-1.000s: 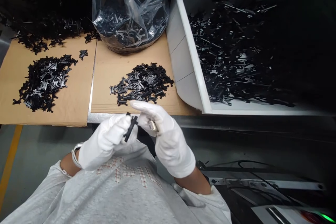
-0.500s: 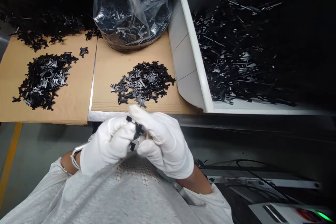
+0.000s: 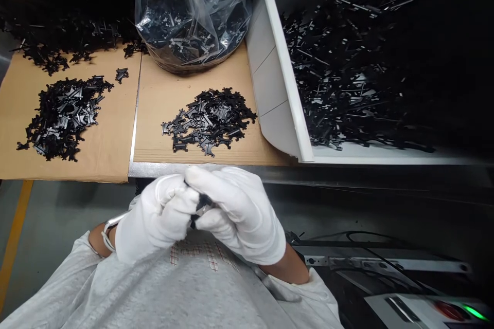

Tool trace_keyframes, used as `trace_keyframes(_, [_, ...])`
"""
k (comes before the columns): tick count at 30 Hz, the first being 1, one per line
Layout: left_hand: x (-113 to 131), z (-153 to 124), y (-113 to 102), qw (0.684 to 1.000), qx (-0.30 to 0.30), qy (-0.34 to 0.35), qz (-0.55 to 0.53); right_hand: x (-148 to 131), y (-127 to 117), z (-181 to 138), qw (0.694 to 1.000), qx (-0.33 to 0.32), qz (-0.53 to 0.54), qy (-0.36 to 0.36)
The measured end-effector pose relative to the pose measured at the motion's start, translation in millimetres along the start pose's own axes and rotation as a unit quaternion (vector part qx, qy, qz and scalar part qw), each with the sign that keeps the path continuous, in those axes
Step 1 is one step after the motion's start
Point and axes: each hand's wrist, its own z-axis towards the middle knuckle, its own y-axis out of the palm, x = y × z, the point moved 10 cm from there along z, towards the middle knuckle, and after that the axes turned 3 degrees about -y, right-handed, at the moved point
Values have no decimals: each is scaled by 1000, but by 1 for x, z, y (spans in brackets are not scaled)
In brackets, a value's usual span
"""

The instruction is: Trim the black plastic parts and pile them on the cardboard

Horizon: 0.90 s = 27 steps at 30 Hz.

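Both my hands wear white gloves and meet just in front of the table edge. My left hand [image 3: 162, 213] is closed, pinching a small black plastic part [image 3: 204, 199]. From the other side, the thumb and fingers of my right hand [image 3: 243, 213] close over the same part and cover most of it. A shiny bit shows between the fingertips; I cannot make out what it is. Straight ahead lies a pile of similar black parts [image 3: 214, 118] on cardboard. A second pile of black parts [image 3: 64, 118] lies to the left.
A clear plastic bag [image 3: 193, 25] holding black parts stands behind the middle pile. On the right is a white bin [image 3: 283, 77] with many black pieces. Cardboard sheets [image 3: 111, 139] cover the tabletop. A machine panel with a green light [image 3: 474, 312] sits low at right.
My right fingers have come down and closed in toward my left hand, so less of the black part shows. The piles, bag and bin are unchanged.
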Motion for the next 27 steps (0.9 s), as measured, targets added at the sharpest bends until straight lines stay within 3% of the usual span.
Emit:
trace_keyframes(4, [-3,-3,-8,998,39,-26,32,4,4,-3,999,-15,35,19])
trace_keyframes(11, [3,-4,-5,1000,9,23,14,0,-1,-1,1000,-1,11,-12])
trace_keyframes(17, [3,-4,7,1000,-23,-2,-18,-2,-2,-2,1000,-4,-18,-10])
trace_keyframes(27, [1,-4,0,999,6,-19,45,1,-2,-3,1000,-8,-25,16])
